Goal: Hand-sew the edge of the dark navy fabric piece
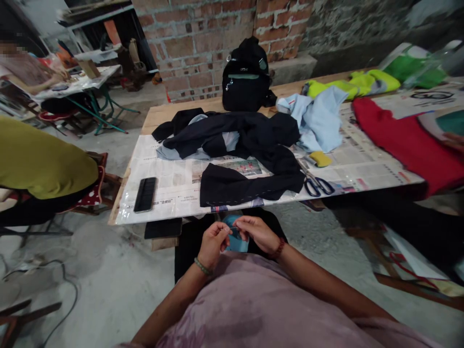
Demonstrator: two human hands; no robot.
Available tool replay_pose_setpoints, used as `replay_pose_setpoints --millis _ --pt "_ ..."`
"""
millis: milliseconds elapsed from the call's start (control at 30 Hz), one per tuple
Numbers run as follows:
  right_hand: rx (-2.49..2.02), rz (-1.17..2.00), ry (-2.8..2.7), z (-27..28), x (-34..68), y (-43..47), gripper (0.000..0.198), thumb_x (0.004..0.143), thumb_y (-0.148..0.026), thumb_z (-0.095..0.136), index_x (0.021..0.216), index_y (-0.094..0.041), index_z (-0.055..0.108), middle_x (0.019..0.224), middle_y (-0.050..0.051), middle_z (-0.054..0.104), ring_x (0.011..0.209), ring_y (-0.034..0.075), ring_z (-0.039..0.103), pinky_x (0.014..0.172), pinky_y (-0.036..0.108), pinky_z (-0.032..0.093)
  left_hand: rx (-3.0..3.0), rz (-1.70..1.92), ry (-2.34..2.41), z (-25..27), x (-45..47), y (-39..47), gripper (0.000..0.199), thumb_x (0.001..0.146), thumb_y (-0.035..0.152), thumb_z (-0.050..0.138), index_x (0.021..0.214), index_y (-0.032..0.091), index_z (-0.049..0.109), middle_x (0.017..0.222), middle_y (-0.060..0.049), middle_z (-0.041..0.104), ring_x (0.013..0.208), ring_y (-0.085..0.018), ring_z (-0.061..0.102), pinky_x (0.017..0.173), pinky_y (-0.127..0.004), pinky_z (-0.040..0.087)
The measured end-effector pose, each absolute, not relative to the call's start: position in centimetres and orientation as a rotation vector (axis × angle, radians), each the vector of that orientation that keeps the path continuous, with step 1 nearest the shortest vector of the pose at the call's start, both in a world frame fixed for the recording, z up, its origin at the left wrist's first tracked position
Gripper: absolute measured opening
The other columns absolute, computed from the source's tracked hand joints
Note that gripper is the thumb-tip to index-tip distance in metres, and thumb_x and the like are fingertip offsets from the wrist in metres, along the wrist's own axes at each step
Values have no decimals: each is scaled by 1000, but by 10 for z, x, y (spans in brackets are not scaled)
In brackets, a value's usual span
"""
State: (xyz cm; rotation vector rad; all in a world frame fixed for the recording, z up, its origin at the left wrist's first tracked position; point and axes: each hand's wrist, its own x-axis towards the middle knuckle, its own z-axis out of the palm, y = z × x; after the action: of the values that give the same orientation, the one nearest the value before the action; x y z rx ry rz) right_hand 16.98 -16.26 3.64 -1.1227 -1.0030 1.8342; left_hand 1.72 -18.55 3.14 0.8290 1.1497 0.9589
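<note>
Close over my lap, my left hand (216,241) and my right hand (258,233) face each other with fingertips pinched. A thin, pale needle-like thing (233,228) spans the small gap between them; whether thread is on it is too fine to see. Beneath the hands a light-blue object (237,244), perhaps a shallow dish, rests between my legs. In front, dark cloth (250,186) with a line of white stitches along its hem lies on the newspaper-covered table (174,186). Scissors (316,184) with dark handles lie to its right, partly beside the cloth.
A phone (145,194) lies at the table's left corner. Further back are a black backpack (244,77), light-blue cloth (319,118), a yellow pad (321,159) and a neon-yellow garment (362,84). Red cloth (409,140) is at right, near another person's hand. Someone in olive (43,162) sits left.
</note>
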Motion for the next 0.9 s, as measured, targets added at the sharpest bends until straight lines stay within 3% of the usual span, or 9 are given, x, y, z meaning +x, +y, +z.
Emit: replay_pose_setpoints --millis 333,467,533,567,633,700,833,900 --pt "-1139 1834 -920 34 176 -161 28 65 -41 62 70 -15 51 45 -6 45 40 5 36 43 19 26 805 975 1150 28 17 -185 21 72 35 58 72 15 53 54 4 52 38 -3 37 34 -14 23" --pt "-1371 1611 -1231 15 187 -161 25 70 -39 55 61 -16 52 46 -3 44 43 7 38 45 21 30 783 992 1167 28 16 -185 21 71 36 60 73 16 53 57 3 54 39 -3 39 33 -14 22" --pt "-1447 1369 -1522 7 191 -164 17 67 -30 58 60 -15 56 59 1 51 53 9 45 52 23 36 779 990 1176 28 16 -185 22 71 36 60 73 16 53 56 4 54 38 -3 39 33 -14 22" --pt "-1448 1257 -1631 4 192 -166 8 65 -24 59 66 -15 60 70 2 55 58 9 47 57 23 38 779 986 1178 28 16 -185 22 71 37 60 73 16 53 56 4 54 38 -3 38 33 -14 22" --pt "-1399 1140 -1720 4 191 -169 28 62 -16 59 89 -18 62 90 4 55 64 9 49 61 23 41 784 972 1175 28 17 -184 22 71 37 60 72 16 53 54 4 53 37 -3 37 33 -15 22" --pt "-1336 1144 -1705 9 187 -171 37 65 -16 58 102 -20 58 93 4 54 62 8 49 59 23 42 790 958 1164 28 19 -184 22 71 37 59 72 16 53 51 5 51 36 -3 35 34 -15 21" --pt "-1219 1162 -1607 26 178 -169 14 71 -24 56 82 -18 63 77 3 56 64 10 51 59 22 43 766 928 1147 28 21 -181 24 71 39 59 71 16 52 47 6 48 35 -3 34 34 -15 21" --pt "-1218 1195 -1529 30 173 -166 13 72 -27 55 72 -17 63 71 2 56 60 10 51 56 22 42 740 911 1122 29 22 -180 25 71 40 59 71 16 51 47 6 47 36 -3 34 34 -15 21"
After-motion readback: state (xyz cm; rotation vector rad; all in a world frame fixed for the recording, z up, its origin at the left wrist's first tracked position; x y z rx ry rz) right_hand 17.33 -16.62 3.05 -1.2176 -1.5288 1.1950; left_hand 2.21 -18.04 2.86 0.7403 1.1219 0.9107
